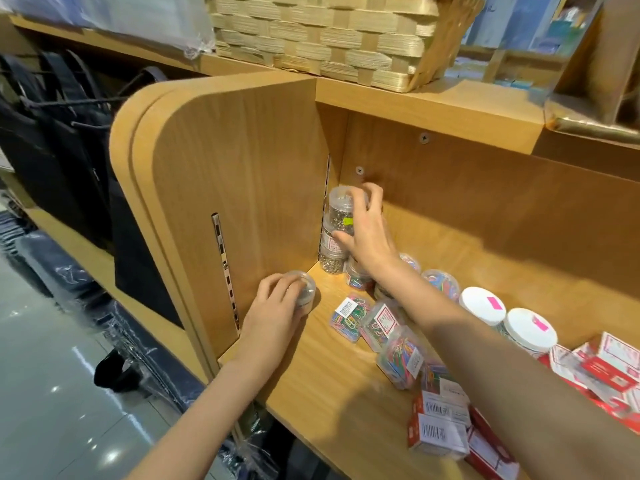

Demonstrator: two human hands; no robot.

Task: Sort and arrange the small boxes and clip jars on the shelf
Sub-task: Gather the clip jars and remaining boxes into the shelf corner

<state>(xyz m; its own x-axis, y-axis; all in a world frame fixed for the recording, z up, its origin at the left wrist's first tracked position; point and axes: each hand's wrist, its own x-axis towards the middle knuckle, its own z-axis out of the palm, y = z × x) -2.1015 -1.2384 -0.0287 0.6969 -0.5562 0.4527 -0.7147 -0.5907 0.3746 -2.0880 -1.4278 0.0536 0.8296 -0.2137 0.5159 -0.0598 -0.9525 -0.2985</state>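
Upper jar (341,211), clear plastic, silver clips inside, sits on a second jar (331,252) in the shelf's (332,372) back left corner. Our right hand (369,233) curls round it, thumb low. Left hand (277,306) cups a small domed jar (304,294) at the side panel, contents unclear. Flat clip boxes (349,318) lie near, just right.
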